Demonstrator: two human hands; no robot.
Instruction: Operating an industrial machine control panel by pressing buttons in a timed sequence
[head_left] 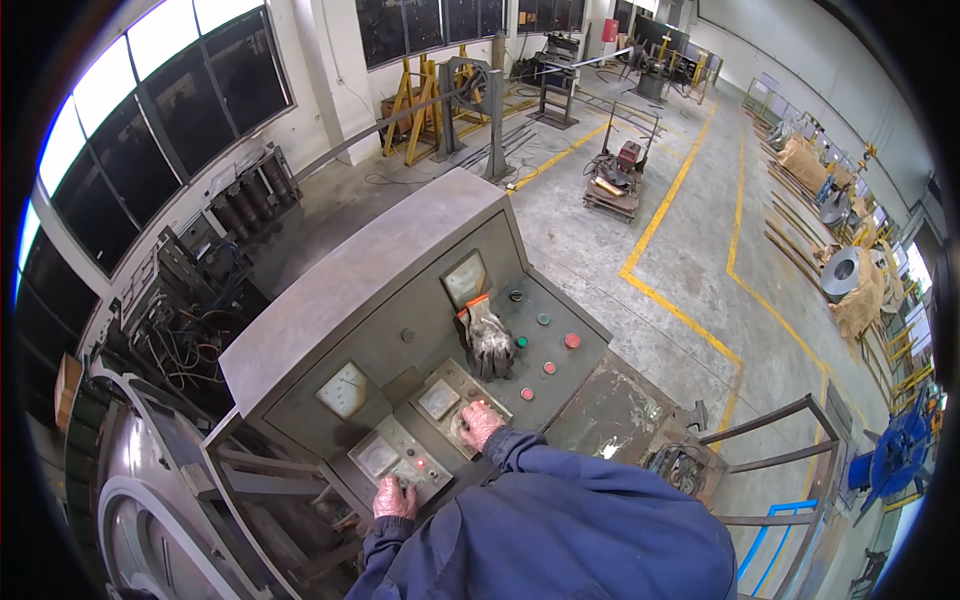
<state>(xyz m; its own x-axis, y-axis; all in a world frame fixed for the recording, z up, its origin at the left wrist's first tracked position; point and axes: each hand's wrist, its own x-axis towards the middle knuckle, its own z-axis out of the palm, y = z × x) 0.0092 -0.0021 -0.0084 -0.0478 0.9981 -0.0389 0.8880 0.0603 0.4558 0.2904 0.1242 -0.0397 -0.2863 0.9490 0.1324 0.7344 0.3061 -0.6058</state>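
I stand at a grey metal control console (375, 265) with a sloping panel. My left hand (394, 498), seemingly in a thin clear glove, rests at the lower edge of a small meter module (377, 457), its fingers closed around a dark knob beside a lit red lamp (421, 463). Up and to the right, my right hand (482, 426) has its fingertips closed on a knob of a second meter module (438, 400); the fingers hide most of that knob. Beyond it, a pair of dirty work gloves (487, 340) with orange cuffs lies on the panel.
Green and red push buttons (549, 368) sit right of the gloves. Two dial gauges (343, 390) are set in the console's upright face. A metal railing (780, 450) stands at right. Farther off are a wheeled cart (614, 180), yellow floor lines (668, 290) and wrapped coils (856, 280).
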